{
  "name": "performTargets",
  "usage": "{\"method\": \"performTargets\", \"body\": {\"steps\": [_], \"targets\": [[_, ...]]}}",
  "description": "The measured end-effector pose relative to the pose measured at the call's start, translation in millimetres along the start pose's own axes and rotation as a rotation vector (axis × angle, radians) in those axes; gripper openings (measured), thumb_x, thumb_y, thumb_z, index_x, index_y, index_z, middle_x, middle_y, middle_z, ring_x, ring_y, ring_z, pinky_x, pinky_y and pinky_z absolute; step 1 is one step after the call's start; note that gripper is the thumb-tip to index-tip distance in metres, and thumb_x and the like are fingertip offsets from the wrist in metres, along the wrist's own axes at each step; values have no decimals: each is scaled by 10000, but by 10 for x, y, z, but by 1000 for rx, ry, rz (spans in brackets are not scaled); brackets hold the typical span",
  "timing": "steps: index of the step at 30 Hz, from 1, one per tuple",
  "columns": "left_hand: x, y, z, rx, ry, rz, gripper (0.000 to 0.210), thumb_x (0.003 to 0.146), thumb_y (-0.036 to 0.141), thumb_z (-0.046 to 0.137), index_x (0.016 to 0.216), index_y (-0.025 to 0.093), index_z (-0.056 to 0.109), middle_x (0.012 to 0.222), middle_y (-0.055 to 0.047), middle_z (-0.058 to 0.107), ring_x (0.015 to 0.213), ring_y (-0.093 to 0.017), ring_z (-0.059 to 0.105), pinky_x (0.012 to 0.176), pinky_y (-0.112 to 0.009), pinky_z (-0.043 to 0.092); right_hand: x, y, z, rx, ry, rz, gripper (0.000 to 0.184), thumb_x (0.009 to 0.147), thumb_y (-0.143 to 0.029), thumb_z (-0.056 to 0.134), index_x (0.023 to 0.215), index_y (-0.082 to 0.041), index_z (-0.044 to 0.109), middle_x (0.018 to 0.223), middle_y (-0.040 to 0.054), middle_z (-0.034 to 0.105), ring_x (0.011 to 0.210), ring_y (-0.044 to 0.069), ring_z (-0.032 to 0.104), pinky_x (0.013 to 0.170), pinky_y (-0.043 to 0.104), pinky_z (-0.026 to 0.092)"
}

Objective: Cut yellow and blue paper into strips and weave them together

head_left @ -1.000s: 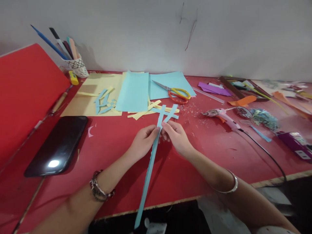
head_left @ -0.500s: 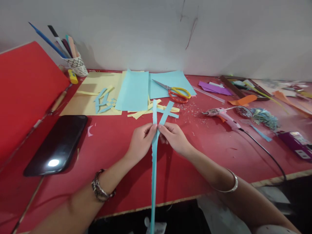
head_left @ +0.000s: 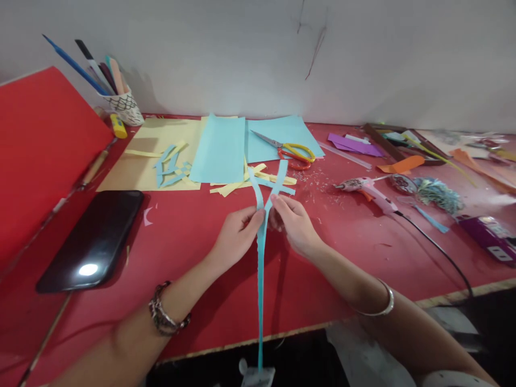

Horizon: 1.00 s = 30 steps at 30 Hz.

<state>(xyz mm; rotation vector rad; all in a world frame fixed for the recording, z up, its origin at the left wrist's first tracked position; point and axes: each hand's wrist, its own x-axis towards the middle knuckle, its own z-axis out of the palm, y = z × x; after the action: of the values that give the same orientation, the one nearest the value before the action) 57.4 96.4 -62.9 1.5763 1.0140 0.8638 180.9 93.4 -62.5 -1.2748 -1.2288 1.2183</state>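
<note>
A long, narrow light-blue paper strip [head_left: 261,279] hangs down past the table's front edge. Its upper part divides into two arms that spread in a V. My left hand [head_left: 237,231] pinches it just below the fork, thumb on top. The right arm of the V is between the thumb and fingers of my right hand [head_left: 296,223], slightly higher up. Beyond my hands lie yellow and blue paper strips [head_left: 231,189], partly under a blue sheet [head_left: 220,150]. Scissors [head_left: 288,148] with red and yellow handles rest on another blue sheet [head_left: 258,153].
A phone [head_left: 92,236] lies at left, near a red board [head_left: 48,145] and a pen cup [head_left: 127,110]. To the right are a pink glue gun [head_left: 374,196] with a black cord, a yarn bundle [head_left: 439,194], a purple box [head_left: 487,236] and a brown frame [head_left: 387,142].
My right hand has moved slightly right, away from my left, and the gap between the strip's two arms has widened. The hanging part has shifted a little right.
</note>
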Motion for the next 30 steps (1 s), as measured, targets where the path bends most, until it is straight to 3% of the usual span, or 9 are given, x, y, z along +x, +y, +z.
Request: {"method": "performTargets", "body": {"steps": [5,8,14,20,30], "targets": [[-10,-4,-19,59,78,14,353,825,324,356,549,161,505,463,51,415,433,-72,366,432,-185,290,-26,-27,25,-103,-137,1,335,766,-386,486,517,-181,397,407,-71,409,382,42,380,399,187,296],[-12,-7,-29,100,108,17,364,825,336,352,531,164,481,443,50,406,416,-74,352,420,-194,273,-30,-30,30,-105,-154,-1,326,783,-370,459,524,-179,406,422,-70,410,392,43,386,409,188,301],[9,0,-53,45,283,-8,322,802,311,371,506,188,347,454,64,275,424,-73,273,417,-198,254,-35,-18,24,-142,-137,-8,333,796,-303,429,490,-177,401,397,-67,416,386,43,374,427,191,302],[36,5,-39,-70,15,-30,311,790,347,398,537,178,465,499,42,450,477,-84,418,480,-191,346,-11,-15,16,-60,3,-23,322,806,-303,402,508,-182,407,399,-67,426,368,42,380,396,186,288],[12,-52,-26,68,49,53,380,830,331,347,517,166,485,469,38,464,461,-83,430,478,-187,339,-33,-42,44,-119,-111,-33,286,782,-217,400,498,-184,385,421,-69,413,400,45,389,416,193,297]]}}
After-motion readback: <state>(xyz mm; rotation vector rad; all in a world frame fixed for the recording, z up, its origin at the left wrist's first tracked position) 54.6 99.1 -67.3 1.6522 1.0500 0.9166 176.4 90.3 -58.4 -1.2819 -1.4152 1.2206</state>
